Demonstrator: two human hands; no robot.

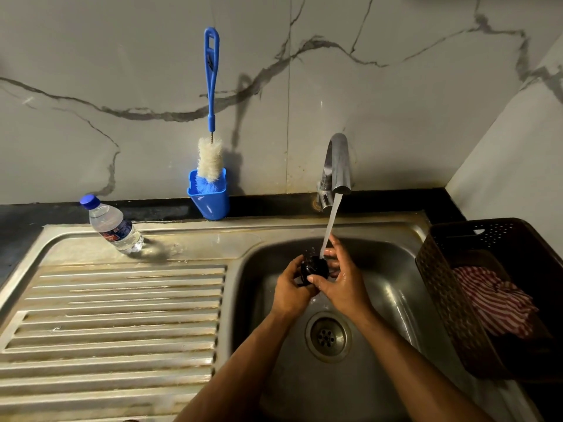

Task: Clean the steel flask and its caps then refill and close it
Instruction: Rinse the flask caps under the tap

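A small black cap (314,267) sits between both my hands over the steel sink basin (380,269), right under the running stream from the tap (338,166). My left hand (291,286) grips the cap from the left and below. My right hand (342,277) holds it from the right, fingers spread upward into the water. Both hands look wet. The steel flask itself is not in view.
A plastic water bottle with a blue lid (112,225) stands on the ribbed draining board (122,315). A blue bottle brush (210,117) rests in a blue holder (209,194) against the marble wall. A dark basket (487,293) with a red striped cloth (493,303) sits right of the sink.
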